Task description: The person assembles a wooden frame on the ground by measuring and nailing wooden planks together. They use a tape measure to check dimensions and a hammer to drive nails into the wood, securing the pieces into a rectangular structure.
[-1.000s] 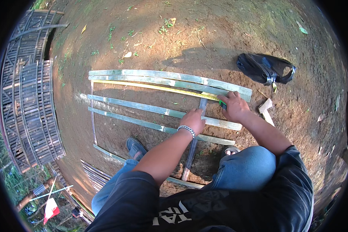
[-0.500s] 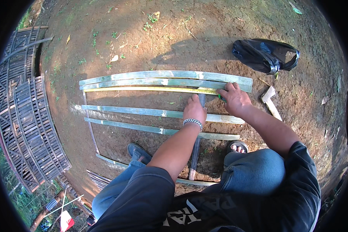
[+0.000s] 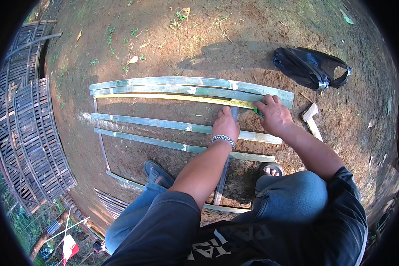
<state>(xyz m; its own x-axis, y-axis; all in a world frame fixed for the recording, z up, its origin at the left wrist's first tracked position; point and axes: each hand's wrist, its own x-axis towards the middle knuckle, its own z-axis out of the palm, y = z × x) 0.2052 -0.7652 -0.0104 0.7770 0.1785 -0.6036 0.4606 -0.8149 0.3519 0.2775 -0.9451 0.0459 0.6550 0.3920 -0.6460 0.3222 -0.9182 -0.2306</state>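
My right hand (image 3: 277,117) is closed around a tape measure with a green case (image 3: 258,112), mostly hidden by my fingers. Its yellow blade (image 3: 164,96) runs out leftward along the near edge of a pale green bamboo slat (image 3: 157,90). Beyond that lies another bamboo slat (image 3: 168,81), nearly touching it. My left hand (image 3: 225,124) is closed beside the dark crosspiece (image 3: 222,179), fingertips at the blade's near edge; what its fingers grip is hidden. Nearer to me, two more slats (image 3: 155,123) (image 3: 157,141) lie spaced apart across the crosspiece.
A thin strip (image 3: 100,137) joins the slats' left ends. On the ground to the right are a black plastic bag (image 3: 297,66) and a hatchet (image 3: 312,122). My sandalled feet (image 3: 158,174) flank the crosspiece. Slatted bamboo panels (image 3: 33,133) stand at the far left.
The view has tilted slightly. Both hands keep nearly the same places on the slats, and the tape blade stays stretched out.
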